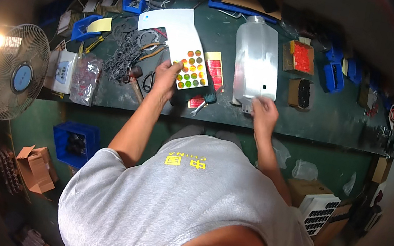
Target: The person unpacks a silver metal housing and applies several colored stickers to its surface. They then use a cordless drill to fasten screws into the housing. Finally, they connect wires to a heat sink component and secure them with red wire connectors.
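Observation:
My left hand is closed on the edge of a white sheet of round holographic stickers, thumb on top. The sheet's bare white part bends away toward the back left. To the right, a silver metal housing lies lengthwise on the bench, a small black square near its lower end. At that near end is my right hand, its fingers curled and pressed together; whatever they pinch, if anything, is too small to see. Red and yellow printed labels lie partly under the sticker sheet, with a wrench close by.
Left on the green bench are a heap of dark metal parts, pliers, a plastic bag and a fan. Right of the housing stand a box of red parts and a box of black parts.

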Motion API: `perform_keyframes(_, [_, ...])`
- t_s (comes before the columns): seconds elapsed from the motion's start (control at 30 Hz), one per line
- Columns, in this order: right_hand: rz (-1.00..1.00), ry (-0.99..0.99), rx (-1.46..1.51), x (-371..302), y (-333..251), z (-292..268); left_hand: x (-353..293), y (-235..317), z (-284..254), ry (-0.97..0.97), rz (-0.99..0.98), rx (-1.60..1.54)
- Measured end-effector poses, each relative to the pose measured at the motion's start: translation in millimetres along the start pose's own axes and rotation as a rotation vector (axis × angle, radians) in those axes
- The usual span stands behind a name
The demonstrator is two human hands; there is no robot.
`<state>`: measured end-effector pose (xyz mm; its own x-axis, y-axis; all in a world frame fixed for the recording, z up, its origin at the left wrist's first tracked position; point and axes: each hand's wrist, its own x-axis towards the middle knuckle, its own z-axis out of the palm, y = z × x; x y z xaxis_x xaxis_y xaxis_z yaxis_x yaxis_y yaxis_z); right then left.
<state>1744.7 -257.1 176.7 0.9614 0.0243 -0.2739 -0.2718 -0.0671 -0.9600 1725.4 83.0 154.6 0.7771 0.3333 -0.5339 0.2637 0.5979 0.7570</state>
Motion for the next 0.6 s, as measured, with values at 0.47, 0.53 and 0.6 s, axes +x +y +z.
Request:
perform_keyframes(0.47, [-0.536,-0.221,-0.089,47,-93,31,-92,0,146,-0.277,0.052,0.148])
perform_keyframes(0.53, [-0.752,-0.209,-0.348,49,-107,11,-94,-6,161,-0.302,0.109,0.204])
perform_keyframes(0.6, [-0.870,-0.245,-0.483,52,-115,-5,-96,-12,174,-0.348,0.180,0.247])
